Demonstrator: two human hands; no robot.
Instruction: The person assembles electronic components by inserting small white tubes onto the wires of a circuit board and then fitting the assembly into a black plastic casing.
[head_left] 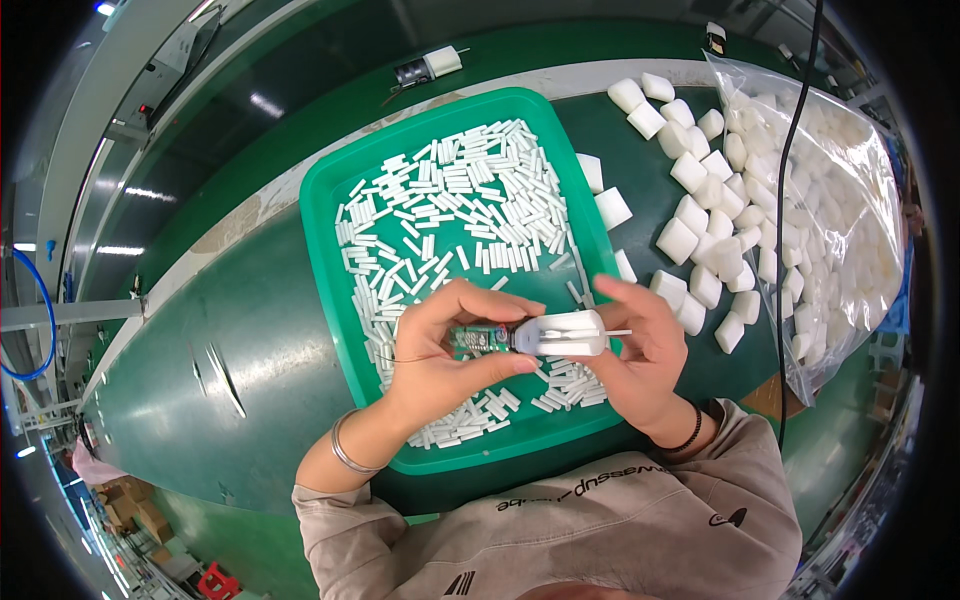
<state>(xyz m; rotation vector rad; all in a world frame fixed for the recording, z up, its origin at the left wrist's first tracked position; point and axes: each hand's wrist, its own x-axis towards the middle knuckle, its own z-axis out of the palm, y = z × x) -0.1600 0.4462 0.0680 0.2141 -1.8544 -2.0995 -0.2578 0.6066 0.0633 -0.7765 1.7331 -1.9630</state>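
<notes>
Left hand [425,362]: ours is clamped on the body of the gadget [562,336], thumb along the near side, fingers along the far side.
Right hand [645,358]: up around the gadget's white end, index finger raised; we can't really tell if the thumb and fingers are pinching it or just resting there.
Gadget: held lying sideways between our two hands, above the near part of the tray [319,240]. We can see a green circuit board [482,340] on the left and a thin white rod [618,332] poking out on the right.
Tray: green, sitting on the dark green table [265,330], with loads of short white sticks [455,180] scattered every which way.
Sponge blocks [690,172]: white, chunky, heaped right of the tray, a few just beside its rim.
Bag [850,190]: clear plastic, far right, with more white blocks inside.
Spare gadget [428,67]: black and white, lying past the tray's far edge.
Cable [790,140]: black, hanging down across the bag, from our view.
</notes>
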